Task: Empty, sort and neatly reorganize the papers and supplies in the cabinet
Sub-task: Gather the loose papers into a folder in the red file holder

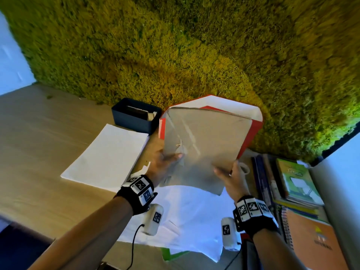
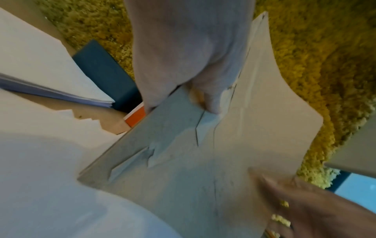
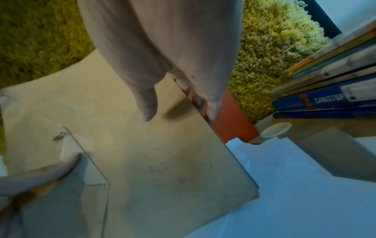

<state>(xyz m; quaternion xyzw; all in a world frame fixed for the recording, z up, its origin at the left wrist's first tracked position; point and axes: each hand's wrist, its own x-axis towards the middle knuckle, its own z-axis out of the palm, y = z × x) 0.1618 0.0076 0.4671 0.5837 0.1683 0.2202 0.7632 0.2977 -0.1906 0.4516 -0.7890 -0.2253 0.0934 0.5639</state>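
Above the wooden desk [image 1: 39, 133], the grey folder [image 1: 204, 145] with red folder [image 1: 253, 131] behind is pinched by the left hand [image 1: 161, 164] and gripped by the right hand [image 1: 231, 178], and should be squared before being laid by the white stack [image 1: 107, 154], books [image 1: 296, 182] and moss wall [image 1: 175, 45] nearby.

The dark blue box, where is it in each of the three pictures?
Head view: the dark blue box sits on the table left of center, against the moss wall, behind the neat white paper stack.
Left wrist view: it is left of center, between the paper stack and the left hand.
Right wrist view: not in it.
Shared landmark: the moss wall, in all three.
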